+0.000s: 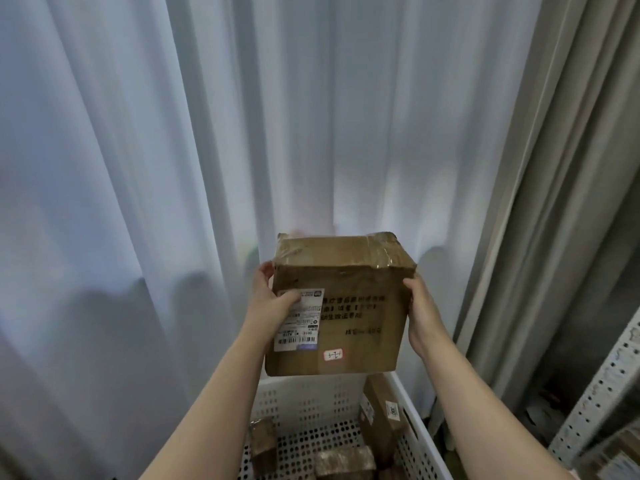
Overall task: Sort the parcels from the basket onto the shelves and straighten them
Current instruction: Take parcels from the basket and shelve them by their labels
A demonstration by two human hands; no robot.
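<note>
Both hands, left hand (273, 306) and right hand (420, 313), clamp the cardboard box (341, 306) at centre frame. It hangs above the basket (415, 420). A slipping side grip could drop it.

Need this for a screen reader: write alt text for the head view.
A person holds a taped cardboard box up before white curtains: the left hand grips its left edge, thumb on the shipping label; the right hand grips its right edge. Below stands a white perforated basket holding smaller parcels.
</note>
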